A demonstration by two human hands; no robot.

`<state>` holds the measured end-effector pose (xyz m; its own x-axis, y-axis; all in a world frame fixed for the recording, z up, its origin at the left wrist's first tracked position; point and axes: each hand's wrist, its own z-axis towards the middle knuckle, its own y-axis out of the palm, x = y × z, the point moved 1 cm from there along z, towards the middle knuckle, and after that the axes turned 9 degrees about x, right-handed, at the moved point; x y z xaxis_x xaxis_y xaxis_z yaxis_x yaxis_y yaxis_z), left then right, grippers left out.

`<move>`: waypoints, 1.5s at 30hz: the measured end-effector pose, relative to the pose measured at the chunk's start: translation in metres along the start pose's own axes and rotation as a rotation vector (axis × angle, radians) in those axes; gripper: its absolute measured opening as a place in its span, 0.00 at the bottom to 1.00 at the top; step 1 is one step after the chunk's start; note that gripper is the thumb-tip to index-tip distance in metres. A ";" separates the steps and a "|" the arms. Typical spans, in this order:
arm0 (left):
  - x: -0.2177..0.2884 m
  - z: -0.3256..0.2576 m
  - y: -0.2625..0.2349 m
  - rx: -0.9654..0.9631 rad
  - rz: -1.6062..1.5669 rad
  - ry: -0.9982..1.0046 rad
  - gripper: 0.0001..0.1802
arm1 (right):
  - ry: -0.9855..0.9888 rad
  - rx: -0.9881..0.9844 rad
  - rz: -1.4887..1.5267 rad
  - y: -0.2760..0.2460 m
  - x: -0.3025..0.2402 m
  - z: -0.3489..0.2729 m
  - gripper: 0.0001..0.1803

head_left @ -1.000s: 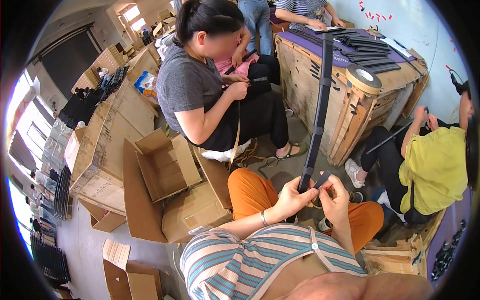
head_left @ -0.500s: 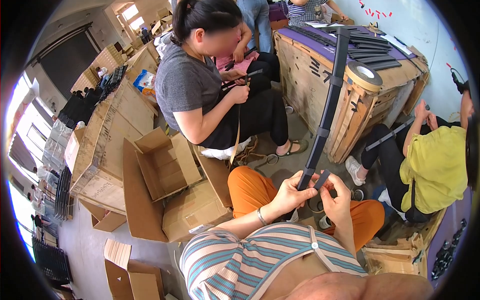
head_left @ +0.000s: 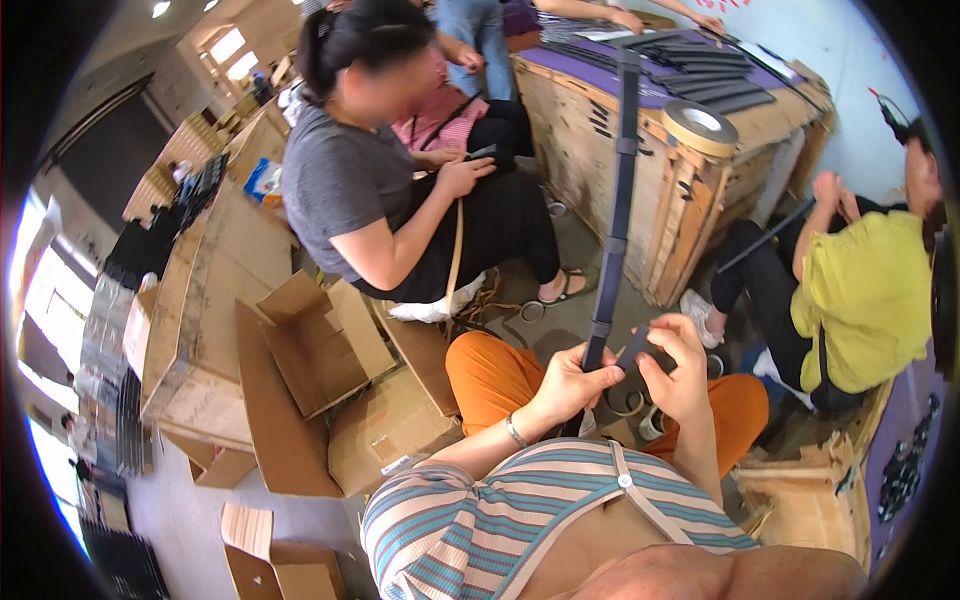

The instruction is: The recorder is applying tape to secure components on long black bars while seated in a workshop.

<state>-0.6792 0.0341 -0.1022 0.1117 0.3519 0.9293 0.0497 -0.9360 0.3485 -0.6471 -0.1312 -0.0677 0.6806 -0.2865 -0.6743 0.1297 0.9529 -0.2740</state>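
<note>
Head view looks down past my striped top and orange trousers to a long dark strip [head_left: 617,190], flat, narrow and stiff-looking, with a matte surface and squarish blocks set along it. It stands nearly upright in front of me, its lower end at my knees, its upper end rising against the wooden crate [head_left: 590,150] behind.

My left hand [head_left: 568,383] is wrapped around the lower end of the strip, fingers [head_left: 600,377] curled shut on it, thumb pressed along its side. My right hand [head_left: 680,370] is just beside, its fingers bent and pinched onto a small dark flat piece [head_left: 635,347] that touches the strip near my left hand. Whether that piece is part of the strip or separate, I cannot tell.

The crate is rough pale planks, topped with a purple sheet and stacked dark strips like mine. A wide roll of tan tape [head_left: 700,125] rests on its corner. Brown corrugated cardboard boxes [head_left: 310,350], flaps open, lie on the grey floor to my left. Opposite me a person in a grey shirt [head_left: 345,190] sits holding a thin tan band; to my right sits a person in a yellow shirt [head_left: 865,300].
</note>
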 end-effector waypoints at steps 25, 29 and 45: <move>0.007 0.016 0.013 0.051 -0.025 0.044 0.06 | 0.429 0.007 0.478 0.016 0.018 -0.015 0.09; 0.004 0.016 0.016 0.075 0.005 0.062 0.06 | 0.527 0.050 0.564 0.021 0.016 -0.015 0.09; -0.030 -0.012 0.001 -0.099 -0.018 -0.130 0.12 | 0.657 0.006 0.598 -0.015 0.035 -0.022 0.09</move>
<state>-0.6948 0.0222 -0.1280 0.2399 0.3602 0.9015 -0.0444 -0.9236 0.3808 -0.6406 -0.1574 -0.1026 0.0845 0.2619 -0.9614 -0.1096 0.9614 0.2522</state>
